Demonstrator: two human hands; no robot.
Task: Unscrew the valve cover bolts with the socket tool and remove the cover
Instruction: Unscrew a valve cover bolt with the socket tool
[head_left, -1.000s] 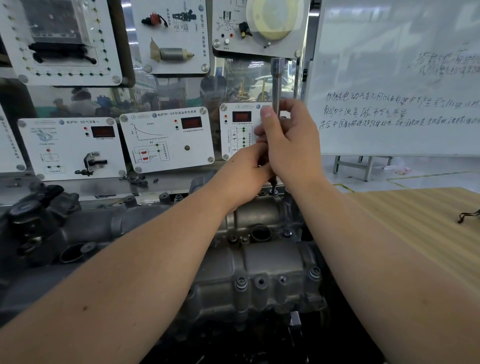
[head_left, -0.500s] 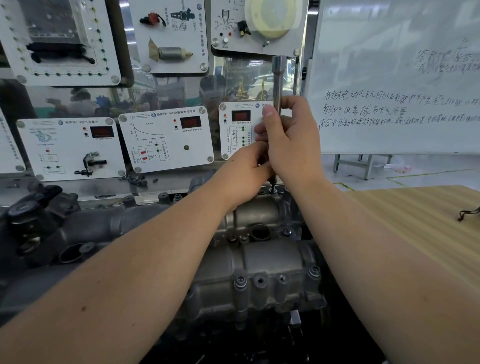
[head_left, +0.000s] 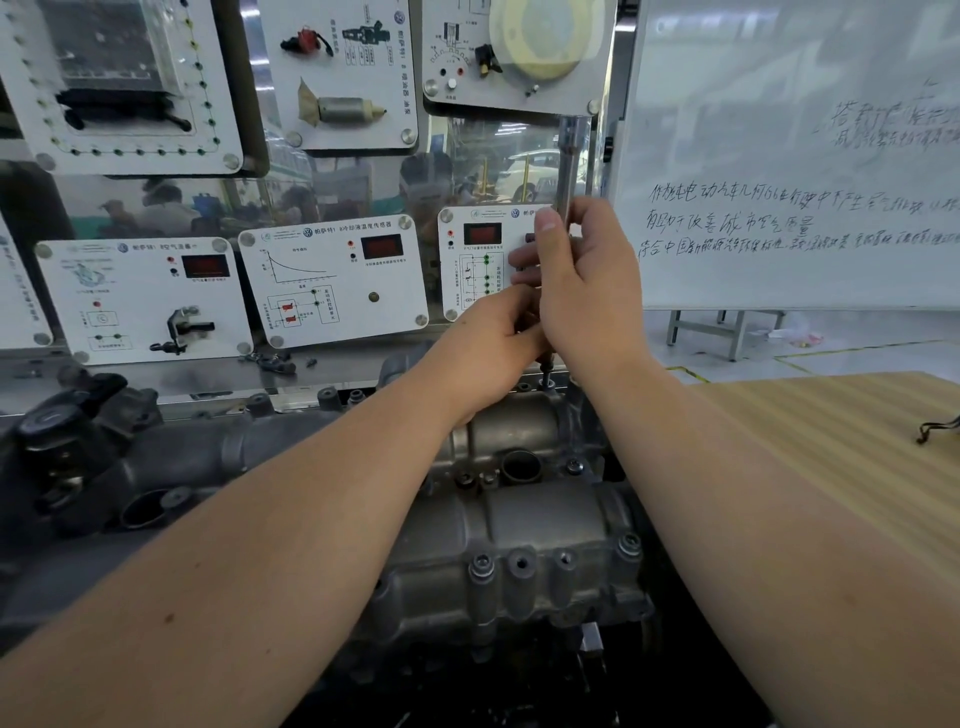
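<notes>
My right hand (head_left: 587, 291) grips the socket tool (head_left: 569, 166), its long axis running twelve to six. My left hand (head_left: 488, 353) pinches its lower shaft, nearer the bolt (head_left: 545, 383) at six on the valve cover (head_left: 519, 525).

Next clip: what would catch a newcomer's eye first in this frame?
Both hands meet at centre: the right hand grips an upright socket tool and the left hand holds its lower part, over a bolt at the far edge of the grey valve cover. Behind stand white sensor panels, with a handwritten whiteboard at right.
</notes>
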